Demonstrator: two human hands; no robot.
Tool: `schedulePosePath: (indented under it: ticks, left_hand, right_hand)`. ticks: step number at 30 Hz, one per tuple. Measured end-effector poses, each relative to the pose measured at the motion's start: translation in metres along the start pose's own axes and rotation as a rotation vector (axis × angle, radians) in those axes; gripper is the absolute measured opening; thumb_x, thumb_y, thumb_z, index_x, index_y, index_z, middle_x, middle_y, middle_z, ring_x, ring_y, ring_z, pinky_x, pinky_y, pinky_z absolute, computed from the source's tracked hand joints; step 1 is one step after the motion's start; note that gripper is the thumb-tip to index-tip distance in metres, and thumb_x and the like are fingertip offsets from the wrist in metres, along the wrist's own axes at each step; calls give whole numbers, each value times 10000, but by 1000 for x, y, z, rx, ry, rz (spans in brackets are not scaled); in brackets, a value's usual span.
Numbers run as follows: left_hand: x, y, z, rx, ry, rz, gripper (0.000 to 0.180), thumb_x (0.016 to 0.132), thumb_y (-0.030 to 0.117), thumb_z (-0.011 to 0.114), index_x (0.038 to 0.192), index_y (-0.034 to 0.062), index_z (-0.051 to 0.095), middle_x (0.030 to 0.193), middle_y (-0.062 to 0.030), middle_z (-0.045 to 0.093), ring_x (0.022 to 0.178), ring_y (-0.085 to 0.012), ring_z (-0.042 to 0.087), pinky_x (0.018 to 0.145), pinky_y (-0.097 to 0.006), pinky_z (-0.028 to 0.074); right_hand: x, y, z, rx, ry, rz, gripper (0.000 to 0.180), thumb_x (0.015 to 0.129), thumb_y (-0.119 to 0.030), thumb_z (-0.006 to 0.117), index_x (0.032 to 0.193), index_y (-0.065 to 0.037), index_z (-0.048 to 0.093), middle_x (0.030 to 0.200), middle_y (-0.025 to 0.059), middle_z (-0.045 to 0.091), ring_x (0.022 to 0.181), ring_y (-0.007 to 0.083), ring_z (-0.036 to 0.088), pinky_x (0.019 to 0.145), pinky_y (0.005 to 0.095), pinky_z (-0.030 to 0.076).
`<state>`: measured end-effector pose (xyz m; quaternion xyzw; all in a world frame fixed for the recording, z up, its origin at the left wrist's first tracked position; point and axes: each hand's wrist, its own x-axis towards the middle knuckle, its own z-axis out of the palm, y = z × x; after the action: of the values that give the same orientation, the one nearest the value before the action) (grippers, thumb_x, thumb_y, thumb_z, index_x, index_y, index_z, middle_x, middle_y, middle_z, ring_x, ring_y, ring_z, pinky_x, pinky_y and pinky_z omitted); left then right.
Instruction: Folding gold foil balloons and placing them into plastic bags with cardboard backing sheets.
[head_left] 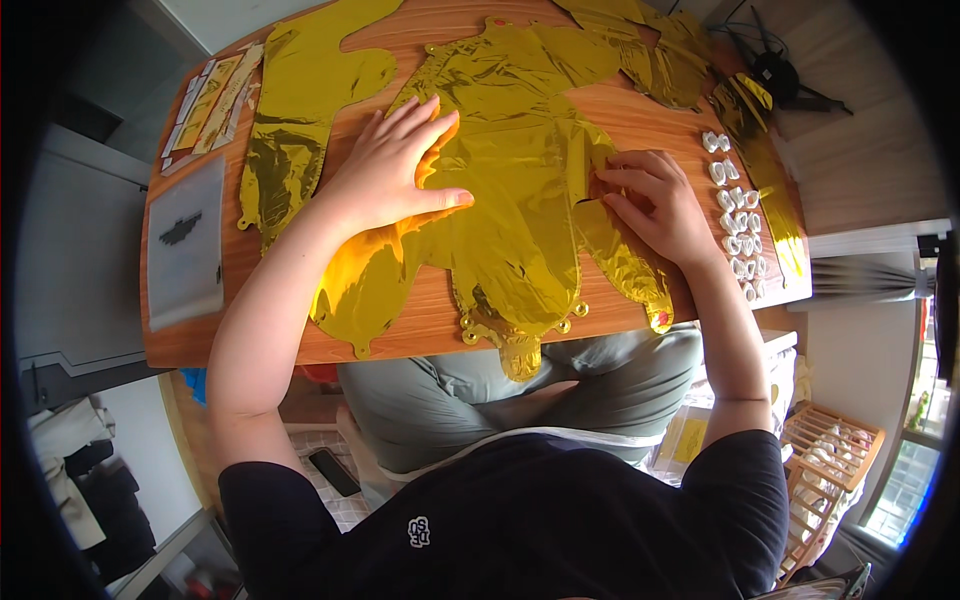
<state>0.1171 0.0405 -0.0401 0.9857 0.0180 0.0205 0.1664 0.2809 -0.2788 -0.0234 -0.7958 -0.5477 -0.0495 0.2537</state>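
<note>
A flat, gold foil balloon (510, 220) with rounded lobes lies in front of me on the wooden table (345, 135). Its lowest lobe hangs a little over the near edge, and small eyelets sit along that end. My left hand (400, 170) rests spread on the balloon's left side, palm down, with the foil glowing orange beside it. At the right side, the thumb and fingers of my right hand (655, 200) pinch the foil next to a raised, folded strip (579, 165). The exact spot between those fingertips is partly hidden.
Another gold foil sheet (320, 75) lies at the far left, and more foil (670, 65) at the far right. Small white pieces (738, 220) line the right edge. On the left are a clear plastic sleeve (185, 265) and paper strips (215, 110). A phone (333, 470) lies below.
</note>
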Motion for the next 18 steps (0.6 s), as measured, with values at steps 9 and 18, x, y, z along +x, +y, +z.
schedulePosePath:
  ticks: [9,18]
  left_hand:
    - [-1,2,-1,20,-62,-32,1050,793,723,672,1595,187,256,1668,-138,163,1549,-311,103,1250,-510,84]
    - [-1,3,-6,51,-83,-2,1093,819,784,577,1592,95,229,1671,-156,122,1553,-299,67,1255,-491,62]
  right_hand:
    - [-3,-2,0,19,-5,6,257,801,-125,758,1050,-66,745,1150,100,666,1069,307,604,944,410,483]
    - [-5,-6,-2,-8,25,-25,258,784,-118,761,1035,-60,744,1133,121,670,1070,323,601,949,424,483]
